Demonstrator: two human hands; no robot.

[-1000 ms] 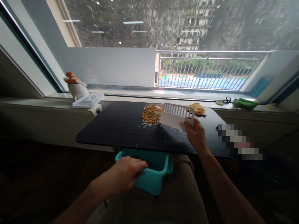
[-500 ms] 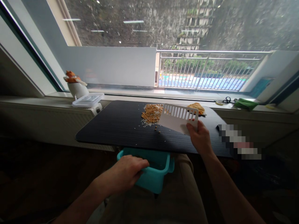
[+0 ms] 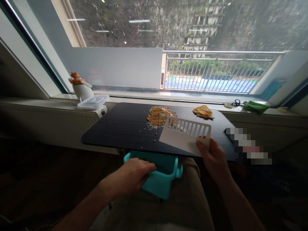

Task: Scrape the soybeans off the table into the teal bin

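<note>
My right hand (image 3: 213, 155) is closed on one end of a flat white slotted scraper (image 3: 178, 136), which is tilted over the dark table. The scraper's upper slots overlap the near right side of a pile of yellow beans and white grains (image 3: 158, 116). A couple of loose beans (image 3: 155, 140) lie nearer the front edge. Below that edge, my left hand (image 3: 138, 171) grips the near rim of a turquoise plastic bin (image 3: 160, 186) above my lap. The bin's inside is dark and partly covered by my hand.
A folded yellow cloth (image 3: 203, 111) lies at the back right of the black table (image 3: 113, 128). On the sill are a white container (image 3: 83, 91), a clear plastic lid (image 3: 93, 101), scissors (image 3: 236, 102) and a green bag (image 3: 256, 107). A blurred item (image 3: 247, 146) rests at the right edge.
My right hand has drawn the scraper toward me and slightly right, away from the pile, baring more of the pile and the cloth. My left hand stays on the bin.
</note>
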